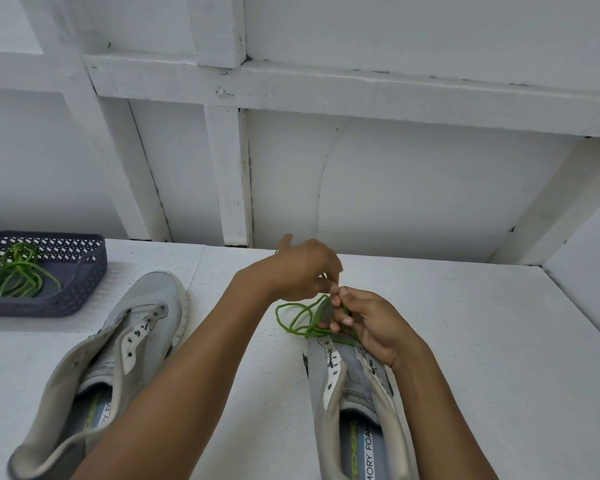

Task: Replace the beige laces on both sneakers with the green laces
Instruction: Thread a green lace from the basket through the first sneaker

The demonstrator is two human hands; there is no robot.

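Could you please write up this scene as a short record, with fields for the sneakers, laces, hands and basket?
right sneaker: green lace crosses the front eyelets only; the other eyelets are empty
left sneaker: no lace, eyelets empty
left hand: pinches the green lace above the right sneaker's toe
right hand: pinches the same lace at the toe end
basket: dark blue, holds a spare green lace
beige laces: not in view
surface: white table
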